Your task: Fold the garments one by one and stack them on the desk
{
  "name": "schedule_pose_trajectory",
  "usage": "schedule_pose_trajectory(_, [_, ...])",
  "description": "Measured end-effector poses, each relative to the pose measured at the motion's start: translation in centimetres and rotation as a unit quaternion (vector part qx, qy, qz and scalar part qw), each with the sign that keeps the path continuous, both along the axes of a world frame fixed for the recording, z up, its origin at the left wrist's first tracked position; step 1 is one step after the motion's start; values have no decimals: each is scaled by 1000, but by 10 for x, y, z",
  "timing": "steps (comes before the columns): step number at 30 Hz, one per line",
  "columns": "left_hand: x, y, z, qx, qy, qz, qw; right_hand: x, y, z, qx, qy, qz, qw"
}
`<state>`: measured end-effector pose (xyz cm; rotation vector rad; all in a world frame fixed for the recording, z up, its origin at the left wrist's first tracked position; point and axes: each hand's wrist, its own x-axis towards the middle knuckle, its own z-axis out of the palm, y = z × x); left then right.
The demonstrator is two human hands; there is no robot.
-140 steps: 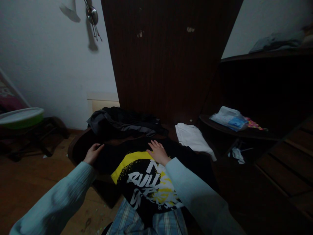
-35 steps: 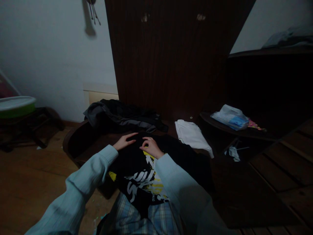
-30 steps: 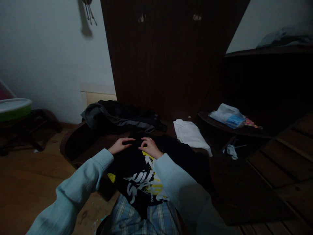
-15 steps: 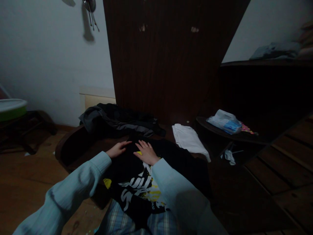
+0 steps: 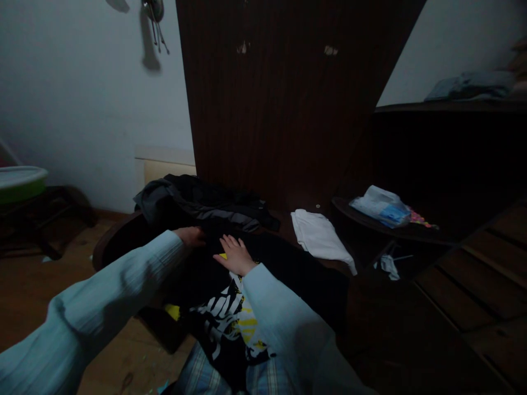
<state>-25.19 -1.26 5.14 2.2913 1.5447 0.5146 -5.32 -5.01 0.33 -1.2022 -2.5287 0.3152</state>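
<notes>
A black T-shirt [image 5: 288,263] with a white and yellow print is spread over the dark wooden seat and hangs partly over my lap. My right hand [image 5: 236,256] lies flat on it above the print, fingers stretched and apart. Near the shirt's far left part, my left hand [image 5: 190,236] has its fingers curled into the black cloth; the fingertips are hidden in the dark fabric. The yellow patch [image 5: 173,312] of the shirt shows below my left forearm.
Dark grey and black clothes [image 5: 197,197] are heaped behind the shirt. A folded white cloth [image 5: 321,236] lies to the right. Beyond it, a low shelf [image 5: 428,233] bears a plastic packet [image 5: 382,206]. A green-sided tub [image 5: 22,186] stands on a stool at left.
My left hand has shifted left and a little farther away, its fingers now sunk in the cloth. The right hand and the shirt's print have slid slightly left.
</notes>
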Motion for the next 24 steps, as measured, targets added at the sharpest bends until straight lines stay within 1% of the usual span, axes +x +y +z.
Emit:
schedule_pose_trajectory(1, [16,0,5,-16,60,0,998,0,0,1,1,3,-1,1000])
schedule_pose_trajectory(2, [35,-1,8,-3,92,7,996,0,-1,1,5,6,-1,1000])
schedule_pose_trajectory(4, [73,-7,11,30,119,24,992,-1,-1,3,15,6,6,1000])
schedule_pose_trajectory(6, [104,-16,6,73,107,68,989,-2,-2,4,17,4,14,1000])
schedule_pose_trajectory(8, [120,-23,-3,115,67,97,986,-2,-2,3,13,12,13,1000])
schedule_pose_trajectory(10, [121,-27,-13,158,5,144,977,-1,-2,2,4,49,5,999])
schedule_pose_trajectory(12, [113,-28,-21,179,-35,187,965,3,0,1,-1,115,-17,993])
schedule_pose_trajectory(14, [102,-28,-24,170,-36,207,963,10,5,0,9,186,-63,980])
schedule_pose_trajectory(16, [93,-27,-25,147,-14,220,964,23,10,0,29,226,-131,965])
schedule_pose_trajectory(17, [90,-27,-25,141,1,229,963,32,14,1,33,228,-164,959])
schedule_pose_trajectory(19, [87,-26,-25,143,30,259,955,55,20,4,20,202,-232,951])
schedule_pose_trajectory(22, [85,-24,-24,156,56,330,929,96,27,10,-14,129,-325,937])
schedule_pose_trajectory(24, [84,-23,-24,138,59,360,921,119,26,13,-34,73,-361,929])
